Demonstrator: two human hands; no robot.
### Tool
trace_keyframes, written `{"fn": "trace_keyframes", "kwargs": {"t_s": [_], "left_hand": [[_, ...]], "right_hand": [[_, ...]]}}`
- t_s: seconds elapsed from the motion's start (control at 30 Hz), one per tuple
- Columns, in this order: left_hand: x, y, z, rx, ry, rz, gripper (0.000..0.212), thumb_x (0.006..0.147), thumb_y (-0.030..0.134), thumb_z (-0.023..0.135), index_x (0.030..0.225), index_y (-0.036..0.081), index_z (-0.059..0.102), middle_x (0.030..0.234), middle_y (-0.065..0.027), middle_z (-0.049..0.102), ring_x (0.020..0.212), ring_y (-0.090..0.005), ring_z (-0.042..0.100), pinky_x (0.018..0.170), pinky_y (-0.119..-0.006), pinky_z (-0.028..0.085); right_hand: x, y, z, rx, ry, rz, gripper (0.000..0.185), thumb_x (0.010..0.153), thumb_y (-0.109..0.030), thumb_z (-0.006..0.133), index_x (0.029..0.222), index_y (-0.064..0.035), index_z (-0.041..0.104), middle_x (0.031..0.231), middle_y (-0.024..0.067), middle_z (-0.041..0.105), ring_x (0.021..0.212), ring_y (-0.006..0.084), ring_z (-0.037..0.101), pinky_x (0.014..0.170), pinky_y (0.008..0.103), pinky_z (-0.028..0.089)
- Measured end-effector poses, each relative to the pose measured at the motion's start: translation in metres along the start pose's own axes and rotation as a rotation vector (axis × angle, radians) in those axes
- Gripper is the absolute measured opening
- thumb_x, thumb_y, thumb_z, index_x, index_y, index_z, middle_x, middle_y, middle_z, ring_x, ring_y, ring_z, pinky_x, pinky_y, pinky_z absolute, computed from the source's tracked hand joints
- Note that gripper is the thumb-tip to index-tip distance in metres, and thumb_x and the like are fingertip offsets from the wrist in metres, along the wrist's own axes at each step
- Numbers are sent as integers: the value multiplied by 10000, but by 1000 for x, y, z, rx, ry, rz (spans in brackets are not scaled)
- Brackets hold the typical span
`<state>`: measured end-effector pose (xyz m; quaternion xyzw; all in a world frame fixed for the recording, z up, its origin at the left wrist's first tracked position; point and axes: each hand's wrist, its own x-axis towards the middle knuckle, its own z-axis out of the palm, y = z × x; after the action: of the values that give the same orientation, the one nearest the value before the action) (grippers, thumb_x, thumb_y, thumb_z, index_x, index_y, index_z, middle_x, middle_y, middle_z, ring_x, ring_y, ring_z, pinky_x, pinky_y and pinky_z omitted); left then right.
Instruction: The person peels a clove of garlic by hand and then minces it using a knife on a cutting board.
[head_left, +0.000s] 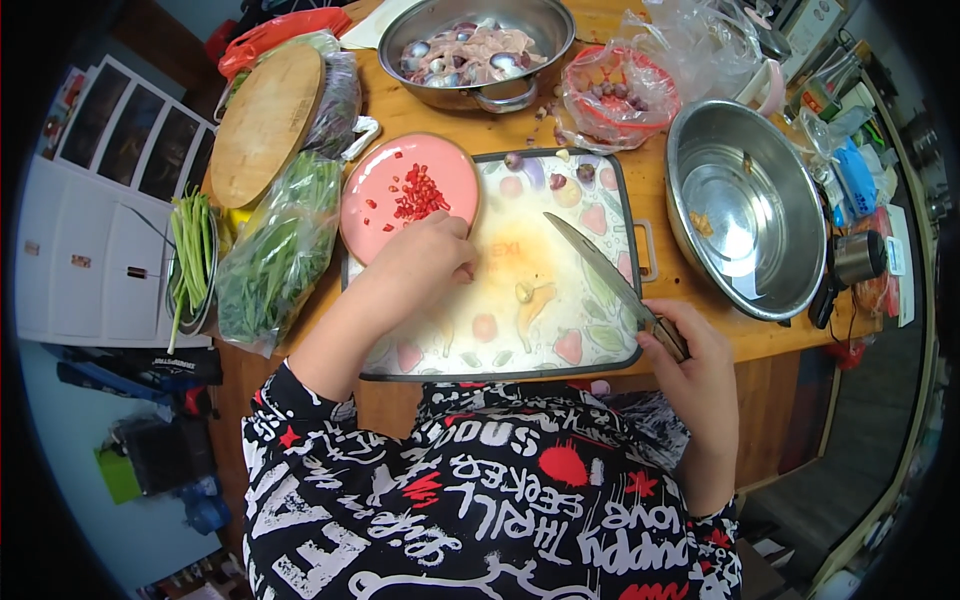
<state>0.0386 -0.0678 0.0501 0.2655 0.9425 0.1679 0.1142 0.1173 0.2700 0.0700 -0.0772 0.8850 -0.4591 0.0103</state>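
Note:
My left hand (431, 251) is at the lower right edge of a pink plate (367, 180), its fingers bent by the chopped red chili (418, 193). Whether it holds anything is hidden. My right hand (686, 352) grips a kitchen knife (600, 266) by its handle, the blade slanting up and left over a patterned cutting board (484, 360). One pale peeled clove (524, 292) lies on the board's middle. Small purple shallots (585, 172) rest along the board's top edge.
Beyond the board stand a steel pan (480, 94) of raw meat and a red basket (664, 112) with shallots. A large steel basin (750, 217) is at the right. Bagged leafy greens (281, 255), green stalks (192, 255) and a round wooden board (266, 124) are at the left.

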Motion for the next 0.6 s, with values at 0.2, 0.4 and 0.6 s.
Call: {"fn": "trace_keyframes", "kwargs": {"t_s": [0.2,0.4,0.6], "left_hand": [[49,0,-10,101,261,128,136,877,130,707,955,22,678,984,-123,636,1014,-342,615,873,-437,513],[149,-8,1,94,338,227,77,880,77,656,924,14,657,959,-158,653,961,-381,641,833,-468,525],[186,-22,17,106,345,329,96,830,43,650,921,16,664,959,-155,674,953,-397,660,821,-489,537]], "right_hand": [[1,-3,2,-5,0,34,298,889,-60,779,1174,-25,697,1039,179,735,894,316,739,782,347,567],[0,1,4,-31,22,-16,294,889,-30,771,1171,-12,691,973,149,726,847,252,705,767,321,550],[-4,-4,0,-50,-7,7,303,892,-99,788,1174,-28,703,1028,182,731,877,337,731,782,365,572]]}}
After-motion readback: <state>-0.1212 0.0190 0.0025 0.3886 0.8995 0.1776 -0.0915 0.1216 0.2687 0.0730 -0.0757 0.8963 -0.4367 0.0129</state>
